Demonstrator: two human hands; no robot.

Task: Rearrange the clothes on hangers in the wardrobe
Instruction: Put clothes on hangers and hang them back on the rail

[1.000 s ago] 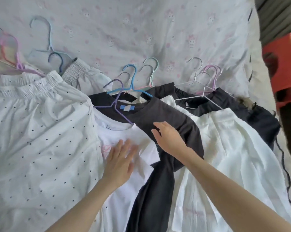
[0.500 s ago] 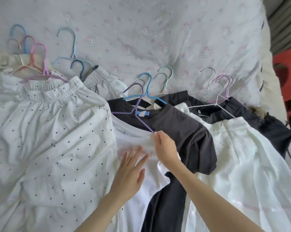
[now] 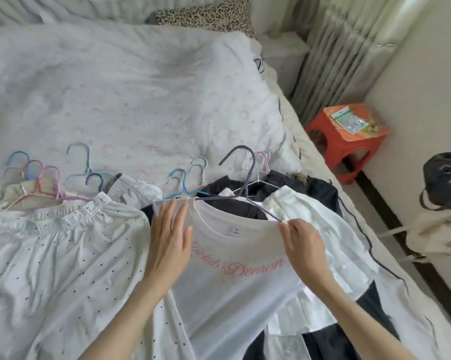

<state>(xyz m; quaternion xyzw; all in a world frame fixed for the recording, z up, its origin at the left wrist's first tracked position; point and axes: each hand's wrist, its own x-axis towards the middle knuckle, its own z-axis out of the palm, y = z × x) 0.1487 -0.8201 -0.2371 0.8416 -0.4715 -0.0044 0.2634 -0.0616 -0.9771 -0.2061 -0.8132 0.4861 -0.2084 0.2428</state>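
While the white T-shirt lies at lower centre on its purple hanger, the right hand pinches its shoulder and the left hand presses flat, fingers straight. Tugging could slip that shoulder off, or snag the dark shirt beneath.

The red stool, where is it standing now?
In the head view the red stool stands on the floor at the right, beside the bed and near the white wall, with a packet on top.
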